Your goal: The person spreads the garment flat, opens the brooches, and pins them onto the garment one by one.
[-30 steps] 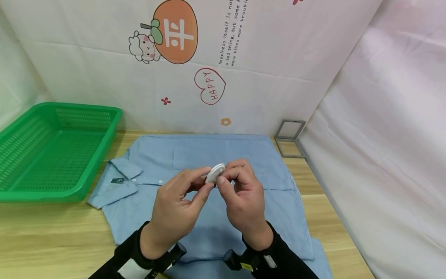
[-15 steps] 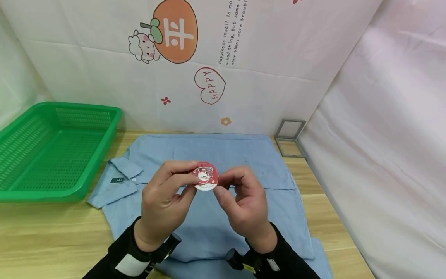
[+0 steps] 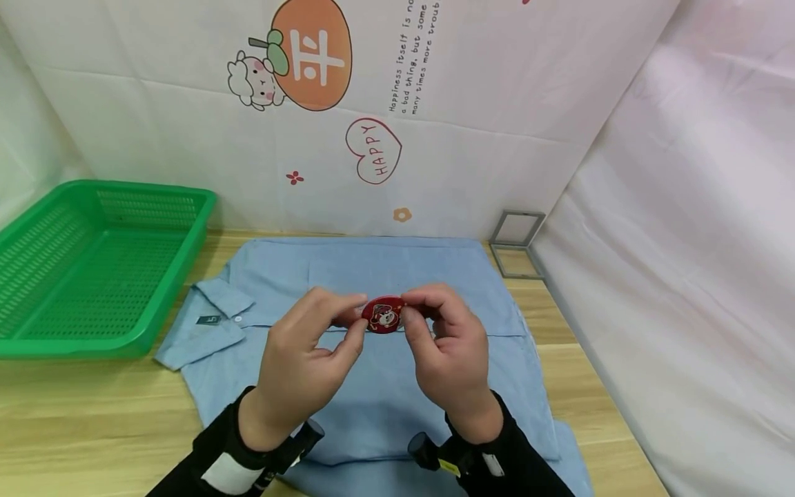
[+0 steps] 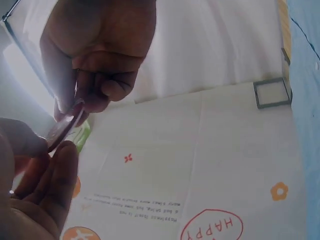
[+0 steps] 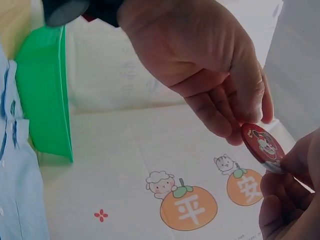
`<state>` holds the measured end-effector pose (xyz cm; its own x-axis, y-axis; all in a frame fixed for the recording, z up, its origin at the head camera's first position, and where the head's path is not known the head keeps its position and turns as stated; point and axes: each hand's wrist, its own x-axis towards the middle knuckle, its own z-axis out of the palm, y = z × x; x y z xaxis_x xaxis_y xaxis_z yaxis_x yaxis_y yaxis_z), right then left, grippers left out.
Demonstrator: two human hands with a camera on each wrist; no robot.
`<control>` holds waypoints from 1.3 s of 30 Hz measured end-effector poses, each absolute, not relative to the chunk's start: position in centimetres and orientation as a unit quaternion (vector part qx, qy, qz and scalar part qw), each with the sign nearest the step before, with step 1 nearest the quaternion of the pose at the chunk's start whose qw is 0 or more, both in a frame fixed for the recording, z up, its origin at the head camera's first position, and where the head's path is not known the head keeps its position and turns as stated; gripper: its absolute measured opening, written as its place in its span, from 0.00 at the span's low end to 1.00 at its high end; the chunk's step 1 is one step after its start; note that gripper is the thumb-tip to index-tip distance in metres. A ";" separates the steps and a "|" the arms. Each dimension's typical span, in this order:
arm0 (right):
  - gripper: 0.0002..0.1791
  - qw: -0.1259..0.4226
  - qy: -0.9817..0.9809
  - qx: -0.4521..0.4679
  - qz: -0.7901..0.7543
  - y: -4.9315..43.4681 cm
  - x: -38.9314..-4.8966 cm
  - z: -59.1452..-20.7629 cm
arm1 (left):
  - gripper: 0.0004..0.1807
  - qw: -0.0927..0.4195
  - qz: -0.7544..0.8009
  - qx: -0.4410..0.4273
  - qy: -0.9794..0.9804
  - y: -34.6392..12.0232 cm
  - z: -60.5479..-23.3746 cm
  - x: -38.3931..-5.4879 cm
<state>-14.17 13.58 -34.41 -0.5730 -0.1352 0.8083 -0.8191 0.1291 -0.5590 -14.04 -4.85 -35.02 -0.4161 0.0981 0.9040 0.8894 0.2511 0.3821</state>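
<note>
A small round red badge (image 3: 382,315) with a cartoon figure on its face is held up over the blue shirt (image 3: 373,393). My left hand (image 3: 313,362) pinches its left edge between thumb and fingers. On the opposite edge, the thumb and index finger of my right hand (image 3: 453,359) pinch it too. The right wrist view shows the badge (image 5: 262,145) tilted between both hands, with a pale strip along its lower edge. In the left wrist view the badge (image 4: 66,127) appears nearly edge-on, and fingertips cover its two ends.
A green plastic basket (image 3: 208,221) stands on the wooden table (image 3: 93,414) at the left. Grey square frames (image 3: 517,244) are at the back right corner. A printed white cloth (image 3: 466,179) hangs behind the table, and another white sheet borders the right side.
The badge has turned from its white back to its red printed face, then tipped flatter. My right fingers, beside its edge half a second ago, now pinch it.
</note>
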 end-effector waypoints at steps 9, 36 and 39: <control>0.12 0.323 -0.689 0.373 0.531 13.6 -14.6 -34.4 | 0.22 0.287 -0.532 -0.358 -0.711 -4.9 -34.9 -13.8; 0.09 0.290 -0.711 0.433 0.472 14.1 -15.0 -34.3 | 0.06 0.335 -0.499 -0.447 -0.662 -5.1 -34.9 -14.2; 0.09 0.295 -0.708 0.447 0.460 14.2 -15.1 -34.1 | 0.13 0.311 -0.517 -0.458 -0.653 -5.5 -34.8 -14.1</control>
